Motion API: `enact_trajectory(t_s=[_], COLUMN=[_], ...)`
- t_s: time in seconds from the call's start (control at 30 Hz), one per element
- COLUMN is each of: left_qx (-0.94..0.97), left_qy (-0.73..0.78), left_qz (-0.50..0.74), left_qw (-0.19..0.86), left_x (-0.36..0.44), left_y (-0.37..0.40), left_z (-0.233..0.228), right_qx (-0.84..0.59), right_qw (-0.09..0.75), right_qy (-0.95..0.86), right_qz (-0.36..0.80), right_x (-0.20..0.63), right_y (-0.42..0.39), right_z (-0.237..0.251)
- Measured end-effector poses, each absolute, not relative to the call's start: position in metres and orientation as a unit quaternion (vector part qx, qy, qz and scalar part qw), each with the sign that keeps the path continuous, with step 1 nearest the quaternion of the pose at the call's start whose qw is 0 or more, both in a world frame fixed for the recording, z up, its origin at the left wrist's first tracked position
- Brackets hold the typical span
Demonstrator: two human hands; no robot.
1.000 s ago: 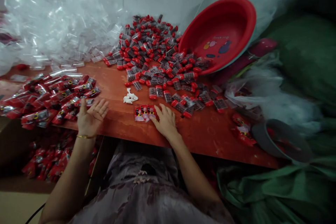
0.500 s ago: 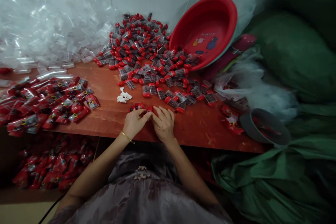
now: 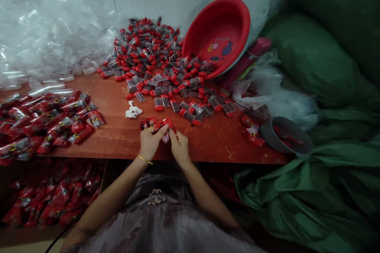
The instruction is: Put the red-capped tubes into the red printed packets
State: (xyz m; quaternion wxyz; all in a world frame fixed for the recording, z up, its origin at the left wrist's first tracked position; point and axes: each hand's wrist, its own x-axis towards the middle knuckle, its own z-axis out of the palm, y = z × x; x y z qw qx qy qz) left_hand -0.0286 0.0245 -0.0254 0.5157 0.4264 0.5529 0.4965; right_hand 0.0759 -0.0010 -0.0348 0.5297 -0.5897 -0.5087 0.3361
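Observation:
My left hand (image 3: 149,142), with a gold bangle at its wrist, pinches the left side of a small red printed plastic packet (image 3: 167,122). My right hand (image 3: 179,146) grips the packet's right side, thumb and fingers together. A pale pinkish part shows between the thumbs. Just beyond my left fingers lies a flat stack of red printed packets (image 3: 147,121). White scraps (image 3: 133,110) rest on the table behind it. Farther back is a heap of small clear cases with red ends and dark contents (image 3: 148,53), its nearest pieces a short way past my hands.
Filled red packets (image 3: 59,116) lie heaped at left, with more (image 3: 56,197) below the table (image 3: 219,148). Clear plastic sleeves (image 3: 53,35) are piled behind. A red basin (image 3: 204,31) leans at the back. A grey bowl (image 3: 268,136) and green cloth sacks (image 3: 285,189) sit at right.
The red packet has come up off the table between my hands. My right hand has turned from lying spread to gripping it. The view has shifted slightly right.

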Motion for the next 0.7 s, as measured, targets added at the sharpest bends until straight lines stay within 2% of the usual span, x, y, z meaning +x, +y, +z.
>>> enact_trajectory(t_s=[0.1, 0.23, 0.37, 0.6, 0.7], left_qx=[0.448, 0.566, 0.621, 0.721, 0.714], left_qy=[0.540, 0.586, 0.592, 0.618, 0.630], left_qz=[0.500, 0.427, 0.397, 0.272, 0.281], left_qw=[0.507, 0.392, 0.326, 0.156, 0.118], left_x=[-0.031, -0.037, -0.042, -0.045, -0.044], left_y=[0.028, 0.032, 0.040, 0.076, 0.079], left_z=[-0.031, -0.021, -0.010, -0.035, -0.033], right_qx=[-0.610, -0.637, -0.656, -0.646, -0.643], right_qw=[0.512, 0.507, 0.524, 0.562, 0.572], right_qy=[-0.518, -0.516, -0.461, -0.406, -0.396], right_qz=[0.312, 0.267, 0.286, 0.320, 0.318], right_x=[0.080, 0.086, 0.095, 0.106, 0.105], right_y=[0.002, 0.011, 0.023, 0.032, 0.031], right_z=[-0.036, -0.041, -0.045, -0.048, -0.051])
